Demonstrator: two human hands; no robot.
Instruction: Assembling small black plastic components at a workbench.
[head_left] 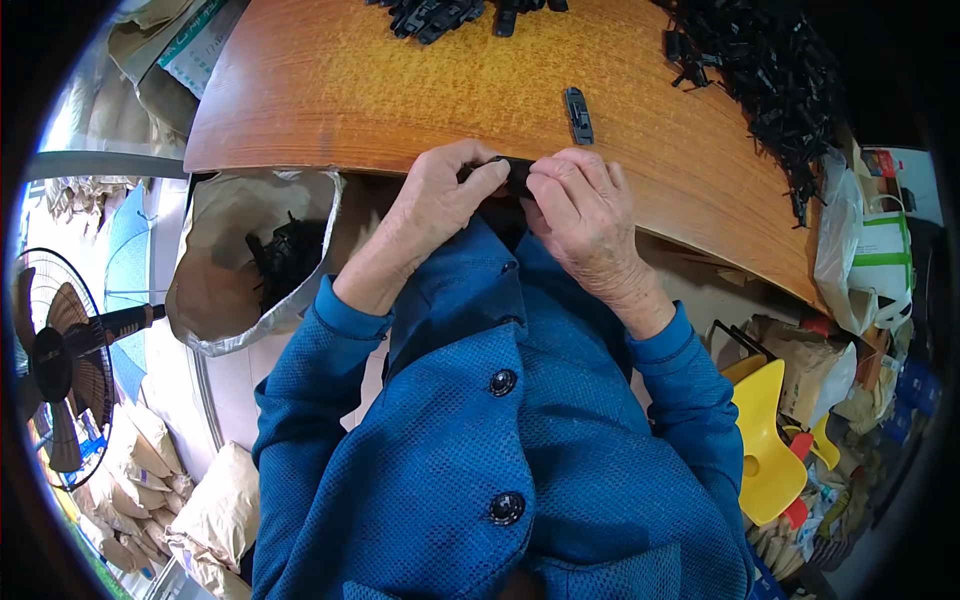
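Observation:
Both hands meet at the near edge of the wooden table point(400, 90), gripping one small black plastic part point(516, 178) between them. My left hand point(447, 193) pinches its left end with thumb and fingers. Curled fingers of my right hand point(580, 205) close on the other end. Most of the part is covered by the fingers, so its full shape cannot be made out. Just beyond my right hand, a separate long black plastic piece point(578, 116) lies alone on the tabletop.
A large heap of black plastic parts point(765, 80) covers the table's right side; more black pieces point(430, 15) lie at the far edge. Left, below the table edge, an open paper sack point(215, 270) holds black parts. A fan point(60, 365) stands far left, a yellow chair point(765, 445) right.

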